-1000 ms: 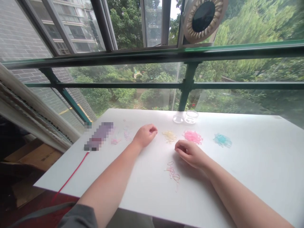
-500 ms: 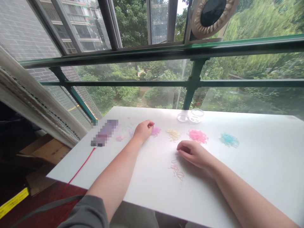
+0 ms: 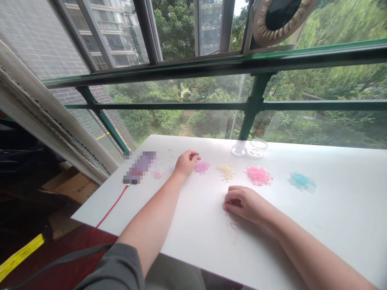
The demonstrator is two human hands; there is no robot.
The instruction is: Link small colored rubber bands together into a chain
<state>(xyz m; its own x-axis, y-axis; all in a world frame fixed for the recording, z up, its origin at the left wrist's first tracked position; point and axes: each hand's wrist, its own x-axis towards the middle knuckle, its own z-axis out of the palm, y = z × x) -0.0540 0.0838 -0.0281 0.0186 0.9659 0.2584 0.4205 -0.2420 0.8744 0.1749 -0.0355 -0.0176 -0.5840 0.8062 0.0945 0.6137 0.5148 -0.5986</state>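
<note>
Small thin loops that look like rubber bands lie in colour-sorted piles across the white table. My left hand (image 3: 186, 162) is closed in a pinch just beside the purple rubber bands (image 3: 202, 167); what its fingertips hold, if anything, is too small to see. Nearer to me, my right hand (image 3: 248, 202) has its fingers closed down on a loose group of dull pink rubber bands (image 3: 233, 228), partly covering them. Whether a band is between those fingertips is hidden. Beyond the right hand lie the yellow rubber bands (image 3: 226, 172) and bright pink rubber bands (image 3: 259, 176).
Teal rubber bands (image 3: 302, 181) lie at the right, a small pale pink pile (image 3: 158, 175) at the left. A clear round container (image 3: 258, 148) and its lid (image 3: 238, 150) stand at the back edge. A blurred-out device (image 3: 139, 168) trails a red cable (image 3: 112, 206).
My right hand has moved down and toward me onto the dull pink bands, its fingers now closed over them. My left hand stays by the purple pile. The view has shifted slightly.
</note>
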